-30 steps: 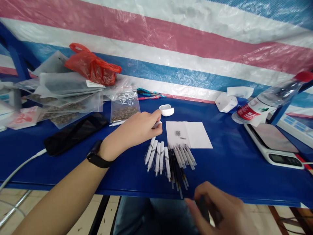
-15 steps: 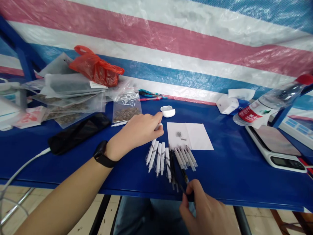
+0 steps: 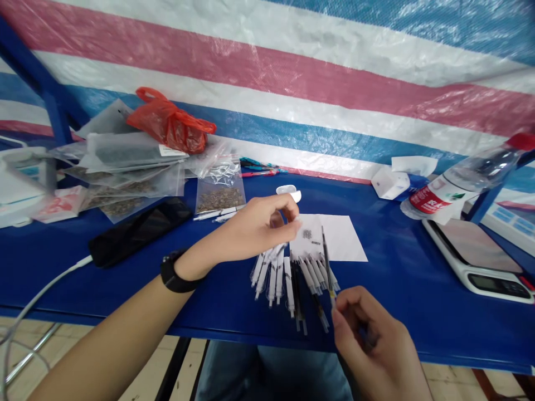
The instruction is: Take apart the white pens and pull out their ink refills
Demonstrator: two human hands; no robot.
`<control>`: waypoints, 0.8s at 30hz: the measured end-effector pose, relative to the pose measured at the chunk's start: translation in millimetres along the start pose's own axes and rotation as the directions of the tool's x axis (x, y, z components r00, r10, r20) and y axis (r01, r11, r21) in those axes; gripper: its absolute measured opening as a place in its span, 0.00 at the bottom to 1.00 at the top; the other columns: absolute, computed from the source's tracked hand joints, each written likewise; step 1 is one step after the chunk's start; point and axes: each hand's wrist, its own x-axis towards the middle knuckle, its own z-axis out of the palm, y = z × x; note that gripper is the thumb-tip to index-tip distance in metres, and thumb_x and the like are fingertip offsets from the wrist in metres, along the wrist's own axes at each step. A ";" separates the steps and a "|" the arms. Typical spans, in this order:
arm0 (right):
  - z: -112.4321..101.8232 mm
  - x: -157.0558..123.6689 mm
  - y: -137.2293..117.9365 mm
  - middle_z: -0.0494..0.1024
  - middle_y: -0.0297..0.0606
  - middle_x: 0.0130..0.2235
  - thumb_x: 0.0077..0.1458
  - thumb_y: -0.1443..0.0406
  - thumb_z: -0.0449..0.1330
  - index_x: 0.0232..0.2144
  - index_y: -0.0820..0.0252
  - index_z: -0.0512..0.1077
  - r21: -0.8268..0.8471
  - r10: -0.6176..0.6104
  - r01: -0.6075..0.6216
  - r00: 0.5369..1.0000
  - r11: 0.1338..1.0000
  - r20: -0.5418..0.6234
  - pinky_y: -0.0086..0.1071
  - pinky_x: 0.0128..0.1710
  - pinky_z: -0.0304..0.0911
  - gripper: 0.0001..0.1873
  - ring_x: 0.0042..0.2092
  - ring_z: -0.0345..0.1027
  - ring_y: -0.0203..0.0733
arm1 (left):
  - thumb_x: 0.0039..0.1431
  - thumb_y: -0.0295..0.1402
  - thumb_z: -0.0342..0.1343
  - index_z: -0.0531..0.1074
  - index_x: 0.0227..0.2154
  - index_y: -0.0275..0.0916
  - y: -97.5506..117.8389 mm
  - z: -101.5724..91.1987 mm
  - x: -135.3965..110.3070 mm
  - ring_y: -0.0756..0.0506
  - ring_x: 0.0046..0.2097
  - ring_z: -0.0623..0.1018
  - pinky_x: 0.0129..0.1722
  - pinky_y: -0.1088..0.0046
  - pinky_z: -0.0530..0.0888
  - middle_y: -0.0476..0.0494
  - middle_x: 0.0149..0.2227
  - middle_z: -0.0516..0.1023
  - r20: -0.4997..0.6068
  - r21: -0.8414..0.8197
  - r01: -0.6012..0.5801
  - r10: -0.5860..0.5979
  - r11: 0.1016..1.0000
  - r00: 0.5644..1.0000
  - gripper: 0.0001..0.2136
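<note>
Assembly judged unfinished: springs (image 3: 307, 234) lie on the white paper (image 3: 349, 239); white barrels (image 3: 272, 278), grey sections (image 3: 309, 274) and loose refills (image 3: 297, 312) await before it. Right hand (image 3: 370, 334) pinches one dark refill (image 3: 326, 257) across its near edge; left hand (image 3: 267, 223), beside it, curls, contents unclear.

We pinch a slim dark refill (image 3: 328, 262) by its near end; it is raised at a slant, its thin point away from us, a yellow band near our grip. Below it, our other dark refills (image 3: 297, 298) lie loosely together, with clear ends towards us. To their left, our white pen barrels (image 3: 289, 281) fan out, partly overlapping; to their right sit tapered grey pen parts (image 3: 308, 274), points facing away.
</note>
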 end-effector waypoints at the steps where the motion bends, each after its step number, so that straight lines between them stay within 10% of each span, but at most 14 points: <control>1: -1.7 5.3 -0.9 0.60 0.26 0.20 0.59 0.59 0.56 0.28 0.55 0.66 0.036 -0.001 0.001 1.000 0.999 -0.001 0.26 0.21 0.54 0.09 0.22 0.54 0.35 | 0.63 0.34 0.54 0.67 0.33 0.39 2.2 1.4 -0.4 0.50 0.29 0.76 0.25 0.77 0.67 0.49 0.30 0.75 0.044 -0.120 0.003 0.002 0.993 0.999 0.05; 10: 6.8 29.5 -7.8 0.60 0.25 0.20 0.54 0.61 0.59 0.27 0.55 0.67 0.123 -0.063 0.059 0.998 0.991 0.026 0.26 0.22 0.53 0.06 0.21 0.54 0.34 | 0.61 0.33 0.60 0.74 0.33 0.34 4.8 13.3 -0.6 0.55 0.28 0.71 0.25 0.79 0.70 0.36 0.48 0.81 0.284 -0.566 0.153 0.018 0.810 0.959 0.06; 20: -11.3 75.0 -21.9 0.50 0.22 0.18 0.63 0.47 0.58 0.35 0.57 0.71 0.388 -0.151 0.086 0.979 0.918 0.138 0.27 0.18 0.43 0.20 0.20 0.42 0.32 | 0.59 0.38 0.63 0.75 0.33 0.36 -1.1 13.1 -2.2 0.55 0.26 0.68 0.24 0.80 0.67 0.43 0.36 0.80 0.223 -0.570 0.167 -0.044 0.805 0.974 0.09; 24: -8.0 107.4 -33.3 0.61 0.26 0.18 0.61 0.47 0.61 0.29 0.59 0.71 0.408 -0.246 0.128 0.936 0.904 0.252 0.27 0.17 0.42 0.22 0.20 0.45 0.31 | 0.58 0.36 0.62 0.74 0.31 0.36 -2.1 13.1 -0.2 0.55 0.24 0.65 0.23 0.79 0.66 0.44 0.34 0.80 0.269 -0.562 0.197 -0.048 0.803 0.962 0.08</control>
